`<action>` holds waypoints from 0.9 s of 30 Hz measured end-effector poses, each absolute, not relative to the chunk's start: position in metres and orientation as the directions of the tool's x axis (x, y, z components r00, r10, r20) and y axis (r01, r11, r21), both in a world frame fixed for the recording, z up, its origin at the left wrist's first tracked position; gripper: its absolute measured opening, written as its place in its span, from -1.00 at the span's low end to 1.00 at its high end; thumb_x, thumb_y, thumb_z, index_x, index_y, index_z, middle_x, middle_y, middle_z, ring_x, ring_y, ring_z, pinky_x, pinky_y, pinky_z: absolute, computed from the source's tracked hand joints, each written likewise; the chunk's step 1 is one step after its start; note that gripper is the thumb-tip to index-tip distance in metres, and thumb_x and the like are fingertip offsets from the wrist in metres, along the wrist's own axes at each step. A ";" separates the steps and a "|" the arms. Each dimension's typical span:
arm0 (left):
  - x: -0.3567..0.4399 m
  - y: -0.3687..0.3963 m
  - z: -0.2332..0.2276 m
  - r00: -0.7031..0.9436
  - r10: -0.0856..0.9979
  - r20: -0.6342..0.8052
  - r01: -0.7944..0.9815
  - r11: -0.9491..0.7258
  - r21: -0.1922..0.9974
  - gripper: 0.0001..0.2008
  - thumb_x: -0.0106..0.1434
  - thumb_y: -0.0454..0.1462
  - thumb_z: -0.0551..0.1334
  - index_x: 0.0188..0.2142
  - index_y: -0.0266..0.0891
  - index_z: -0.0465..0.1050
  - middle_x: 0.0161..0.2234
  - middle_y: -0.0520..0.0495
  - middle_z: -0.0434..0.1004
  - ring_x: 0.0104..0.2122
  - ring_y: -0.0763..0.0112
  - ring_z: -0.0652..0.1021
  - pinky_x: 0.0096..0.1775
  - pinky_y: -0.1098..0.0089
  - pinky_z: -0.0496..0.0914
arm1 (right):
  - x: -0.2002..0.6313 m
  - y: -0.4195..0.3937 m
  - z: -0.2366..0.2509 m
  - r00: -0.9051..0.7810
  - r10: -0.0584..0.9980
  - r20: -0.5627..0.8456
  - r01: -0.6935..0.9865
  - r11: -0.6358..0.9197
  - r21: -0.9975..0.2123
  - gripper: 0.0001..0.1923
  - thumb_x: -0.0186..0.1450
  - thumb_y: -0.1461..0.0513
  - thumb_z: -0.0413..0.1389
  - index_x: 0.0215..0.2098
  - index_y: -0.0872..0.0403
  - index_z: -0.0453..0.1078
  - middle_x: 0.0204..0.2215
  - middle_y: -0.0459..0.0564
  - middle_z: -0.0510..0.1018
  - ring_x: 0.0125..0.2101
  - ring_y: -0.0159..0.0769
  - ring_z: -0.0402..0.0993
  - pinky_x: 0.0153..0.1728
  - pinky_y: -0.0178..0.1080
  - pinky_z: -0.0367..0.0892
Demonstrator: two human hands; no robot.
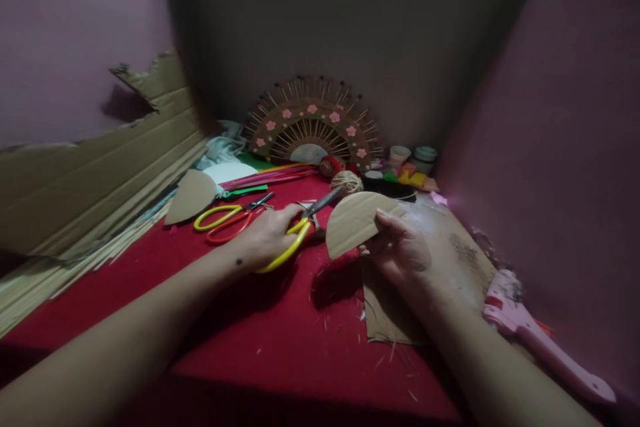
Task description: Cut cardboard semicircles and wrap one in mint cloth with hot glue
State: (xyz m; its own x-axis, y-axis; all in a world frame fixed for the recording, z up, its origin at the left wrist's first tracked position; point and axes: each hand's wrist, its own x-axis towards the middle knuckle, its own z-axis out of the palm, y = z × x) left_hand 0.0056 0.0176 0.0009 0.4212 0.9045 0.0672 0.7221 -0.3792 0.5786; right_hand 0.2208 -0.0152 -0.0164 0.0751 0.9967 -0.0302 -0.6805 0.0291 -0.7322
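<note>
My left hand (273, 233) is closed around a pair of yellow-handled scissors (293, 247), whose dark blades point up and to the right. In my right hand (400, 247) a half-round piece of cardboard (353, 223) is pinched between thumb and fingers, held above the table just right of the blades. A second pair of scissors (230, 217), with one yellow and one red handle, lies left of my left hand. Another curved cardboard piece (193, 197) rests farther left. Under my right hand lies a cardboard sheet (385, 307).
A decorated stick fan (313, 113) with pink flowers stands at the back, twine balls (347, 181) before it. Along the left are thin sticks (115, 243) and torn cardboard (125, 160). A pink glue gun (545, 347) lies at the right on the red cloth's (280, 347) far side.
</note>
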 end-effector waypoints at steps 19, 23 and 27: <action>-0.001 0.017 0.009 0.502 0.860 0.094 0.026 -0.124 0.992 -0.42 0.01 -0.25 0.35 0.04 -0.35 0.32 -0.61 0.12 0.35 -0.69 0.50 0.35 -0.61 0.45 0.21 | 0.229 -0.019 -0.014 -0.058 0.998 -0.005 -0.640 -0.041 -0.767 -0.84 0.08 0.25 0.19 -0.33 0.05 0.47 -0.39 -0.06 0.66 -0.40 -0.20 0.60 -0.47 -0.19 0.53; -0.003 0.019 0.007 0.524 0.848 0.083 0.115 -0.167 0.979 -0.43 -0.01 -0.22 0.41 0.00 -0.31 0.38 -0.64 0.11 0.37 -0.71 0.50 0.34 -0.65 0.48 0.18 | 0.230 -0.016 -0.020 -0.238 0.970 -0.041 -0.548 -0.168 -0.819 -0.75 0.08 0.26 0.17 -0.25 0.15 0.45 -0.46 0.05 0.64 -0.57 -0.19 0.56 -0.60 -0.20 0.48; -0.002 0.026 -0.003 0.479 0.875 0.067 -0.048 -0.050 0.998 -0.60 0.09 -0.15 0.35 -0.10 -0.25 0.43 -0.62 0.08 0.35 -0.69 0.52 0.34 -0.65 0.50 0.20 | 0.230 -0.016 -0.022 -0.303 0.953 -0.026 -0.535 -0.192 -0.823 -0.70 0.11 0.30 0.12 -0.16 0.17 0.40 -0.43 0.08 0.64 -0.55 -0.20 0.57 -0.54 -0.21 0.50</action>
State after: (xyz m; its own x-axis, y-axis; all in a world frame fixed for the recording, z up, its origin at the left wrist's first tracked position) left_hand -0.0024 0.0264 -0.0026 0.4791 0.8752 0.0671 -0.0478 -0.0503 0.9976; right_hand 0.2299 -0.0156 -0.0218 -0.3027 0.9527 -0.0256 -0.5345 -0.1920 -0.8231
